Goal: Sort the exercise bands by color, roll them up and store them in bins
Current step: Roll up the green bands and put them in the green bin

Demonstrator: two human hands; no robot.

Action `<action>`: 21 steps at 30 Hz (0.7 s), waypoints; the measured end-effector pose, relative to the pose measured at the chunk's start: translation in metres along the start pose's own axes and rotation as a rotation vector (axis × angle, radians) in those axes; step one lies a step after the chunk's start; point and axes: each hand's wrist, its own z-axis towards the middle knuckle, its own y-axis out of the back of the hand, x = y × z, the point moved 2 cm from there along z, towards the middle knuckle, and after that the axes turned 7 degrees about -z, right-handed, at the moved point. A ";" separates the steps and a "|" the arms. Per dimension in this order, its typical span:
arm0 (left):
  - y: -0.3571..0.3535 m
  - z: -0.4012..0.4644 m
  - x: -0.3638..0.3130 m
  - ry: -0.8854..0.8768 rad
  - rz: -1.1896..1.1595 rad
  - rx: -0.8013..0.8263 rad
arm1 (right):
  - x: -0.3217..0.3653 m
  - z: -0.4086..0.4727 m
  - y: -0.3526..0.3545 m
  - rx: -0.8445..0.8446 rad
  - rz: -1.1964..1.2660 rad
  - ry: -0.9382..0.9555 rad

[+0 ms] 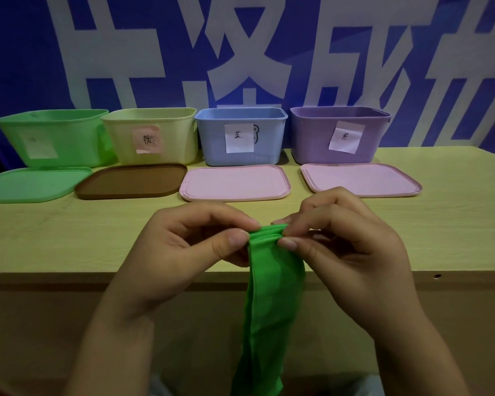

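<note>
A staged demonstration setup rather than a home: a plain wooden counter (69,238) stands against a blue banner (26,52) printed with large white characters, with labelled bins (240,155) lined up along the far edge.

Four bins (242,137) abreast – lids (235,182) before them

Green exercise band (272,304) hanging lengthwise, top edge bunched, before four open bins (240,138)

The single head-worn camera looks forward and down, close over the pale wooden table (69,238), facing the blue lettered wall banner (20,52).
</note>
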 end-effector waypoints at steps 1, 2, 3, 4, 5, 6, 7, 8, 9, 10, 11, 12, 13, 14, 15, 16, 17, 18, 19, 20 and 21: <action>-0.001 0.000 0.000 -0.007 0.004 -0.013 | 0.001 0.000 0.001 -0.006 0.006 -0.003; -0.001 0.000 0.001 -0.013 0.009 -0.025 | 0.001 0.000 0.001 -0.013 0.007 -0.008; -0.002 0.000 0.000 -0.018 0.012 -0.036 | 0.001 -0.001 0.001 -0.020 0.007 -0.015; -0.003 0.000 0.000 -0.021 0.020 -0.048 | 0.000 -0.001 0.001 -0.027 0.007 -0.024; -0.004 0.000 0.000 -0.023 0.036 -0.060 | 0.000 -0.001 0.001 -0.034 0.008 -0.035; -0.004 -0.001 -0.001 -0.026 0.060 -0.072 | -0.001 -0.001 0.001 -0.039 0.007 -0.045; -0.005 -0.002 -0.002 -0.027 0.087 -0.081 | -0.002 -0.002 0.000 -0.042 0.002 -0.052; -0.004 -0.003 -0.003 -0.030 0.113 -0.084 | -0.003 -0.002 -0.001 -0.043 -0.007 -0.055; -0.005 -0.004 -0.005 -0.032 0.139 -0.078 | -0.003 -0.002 -0.002 -0.043 -0.015 -0.055; -0.005 -0.004 -0.006 -0.035 0.165 -0.070 | -0.004 -0.002 -0.002 -0.041 -0.014 -0.052; -0.006 -0.004 -0.007 -0.036 0.183 -0.067 | -0.004 -0.002 -0.003 -0.037 -0.006 -0.048; -0.005 -0.004 -0.007 -0.038 0.193 -0.075 | -0.004 -0.003 -0.004 -0.032 0.003 -0.043; -0.006 -0.003 -0.007 -0.037 0.190 -0.090 | -0.004 -0.003 -0.004 -0.025 0.011 -0.039; -0.005 -0.003 -0.007 -0.039 0.180 -0.106 | -0.004 -0.003 -0.004 -0.018 0.018 -0.036; -0.006 -0.003 -0.007 -0.042 0.164 -0.119 | -0.004 -0.003 -0.004 -0.010 0.025 -0.033; -0.006 -0.003 -0.007 -0.043 0.145 -0.126 | -0.003 -0.003 -0.004 -0.003 0.035 -0.032; -0.005 -0.003 -0.007 -0.040 0.123 -0.128 | -0.003 -0.003 -0.004 0.003 0.049 -0.030; -0.004 -0.003 -0.007 -0.038 0.104 -0.126 | -0.002 -0.002 -0.004 0.007 0.065 -0.025; -0.004 -0.003 -0.007 -0.036 0.086 -0.116 | -0.002 -0.003 -0.004 0.009 0.081 -0.019; -0.004 -0.003 -0.007 -0.034 0.064 -0.104 | -0.002 -0.003 -0.004 0.010 0.096 -0.012; -0.004 -0.002 -0.006 -0.024 0.034 -0.098 | -0.002 -0.003 -0.004 0.008 0.111 -0.007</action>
